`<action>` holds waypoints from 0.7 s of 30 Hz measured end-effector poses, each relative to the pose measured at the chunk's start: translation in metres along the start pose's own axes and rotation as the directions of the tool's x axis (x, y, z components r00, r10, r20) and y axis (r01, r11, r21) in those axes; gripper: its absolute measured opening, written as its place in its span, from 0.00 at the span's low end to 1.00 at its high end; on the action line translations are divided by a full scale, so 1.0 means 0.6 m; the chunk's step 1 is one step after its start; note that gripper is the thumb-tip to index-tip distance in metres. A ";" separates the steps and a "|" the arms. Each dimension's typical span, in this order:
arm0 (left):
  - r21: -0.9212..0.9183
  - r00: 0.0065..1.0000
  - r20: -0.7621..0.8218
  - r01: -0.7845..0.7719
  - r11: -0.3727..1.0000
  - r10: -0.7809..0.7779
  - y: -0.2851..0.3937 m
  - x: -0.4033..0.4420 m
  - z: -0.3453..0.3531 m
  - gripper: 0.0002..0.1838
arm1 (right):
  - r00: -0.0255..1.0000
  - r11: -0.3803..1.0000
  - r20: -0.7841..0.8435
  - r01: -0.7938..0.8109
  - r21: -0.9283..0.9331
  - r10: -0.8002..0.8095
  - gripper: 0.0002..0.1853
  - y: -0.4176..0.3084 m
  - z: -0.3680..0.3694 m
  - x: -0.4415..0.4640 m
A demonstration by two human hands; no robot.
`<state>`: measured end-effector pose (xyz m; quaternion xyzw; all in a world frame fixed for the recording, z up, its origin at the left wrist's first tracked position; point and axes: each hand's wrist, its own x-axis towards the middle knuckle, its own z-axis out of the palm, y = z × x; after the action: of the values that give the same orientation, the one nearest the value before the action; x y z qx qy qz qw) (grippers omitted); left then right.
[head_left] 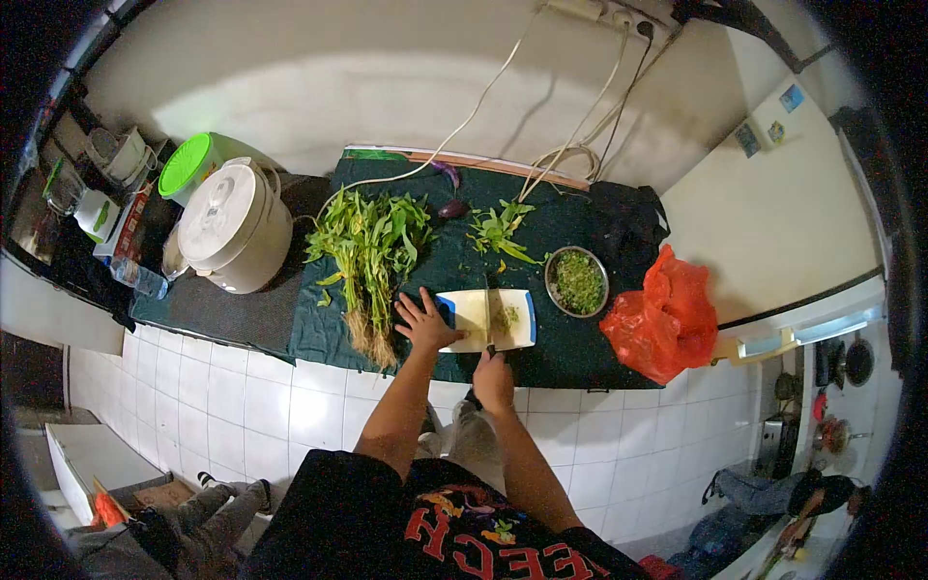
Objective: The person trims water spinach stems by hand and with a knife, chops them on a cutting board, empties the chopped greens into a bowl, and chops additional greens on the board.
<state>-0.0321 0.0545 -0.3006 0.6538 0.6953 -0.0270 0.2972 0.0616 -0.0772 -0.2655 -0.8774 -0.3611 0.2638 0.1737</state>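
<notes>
My left hand (425, 322) lies with its fingers spread at the left edge of a white cutting board (466, 314) with blue corners. In my right hand (494, 380) is the black handle of a knife (488, 314), whose blade points away from me across the board. Small green bits (512, 315) lie on the board to the right of the blade. Beyond my left hand is a big bunch of leafy greens (377, 237) with roots towards me. A metal bowl (577, 281) of chopped greens stands to the right of the board.
Loose leaves (501, 230) and purple eggplants (452, 209) lie at the back of the dark cloth. A red plastic bag (667, 319) sits at the right, a white cooker (235, 227) at the left. Other people (208, 522) are at the lower left and lower right.
</notes>
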 end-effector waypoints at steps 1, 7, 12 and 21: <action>-0.017 1.000 0.011 -0.022 1.000 0.023 -0.006 0.002 0.001 0.83 | 0.995 0.996 0.041 -0.085 -0.032 0.086 0.23 0.008 0.017 -0.009; -0.033 0.997 0.047 -0.064 0.997 0.065 -0.027 0.007 0.017 0.82 | 1.000 0.994 -0.008 0.019 0.112 -0.018 0.24 0.002 0.004 0.026; -0.019 0.993 0.104 -0.045 0.999 0.046 -0.023 0.009 0.008 0.82 | 0.997 0.999 -0.077 -0.009 0.047 0.012 0.24 0.021 0.049 0.008; -0.021 0.991 0.128 -0.034 0.999 0.037 -0.019 0.008 -0.003 0.83 | 1.000 1.000 -0.002 0.017 0.017 -0.017 0.23 -0.036 -0.026 0.000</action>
<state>-0.0431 0.0579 -0.3054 0.6602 0.6632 -0.0573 0.3478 0.0590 -0.0644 -0.2422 -0.8730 -0.3661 0.2646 0.1837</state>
